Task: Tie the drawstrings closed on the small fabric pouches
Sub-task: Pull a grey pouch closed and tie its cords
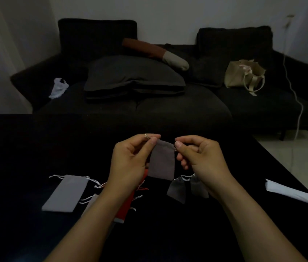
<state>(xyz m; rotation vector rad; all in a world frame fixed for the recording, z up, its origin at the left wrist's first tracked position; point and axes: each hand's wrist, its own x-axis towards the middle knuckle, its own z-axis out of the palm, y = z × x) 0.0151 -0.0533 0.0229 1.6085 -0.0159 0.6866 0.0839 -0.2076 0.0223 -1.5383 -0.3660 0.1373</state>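
A small grey pouch [162, 161] hangs in the air above the dark table [17, 148], held by its top edge. My left hand [130, 161] pinches the top left corner, and my right hand [200, 161] pinches the top right. Below my right hand two small grey pouches [177, 190] with gathered tops and white strings lie on the table. On the left lies a long flat grey pouch [64, 193] with white drawstrings. A red pouch [128, 205] and another grey one sit partly hidden under my left forearm.
A white folded item [291, 191] lies at the table's right edge. Behind the table stands a dark sofa [130, 108] with a dark cushion [134, 76], a beige tote bag [243, 76] and a white plastic bag [58, 87]. A white cable [298, 114] hangs at the right.
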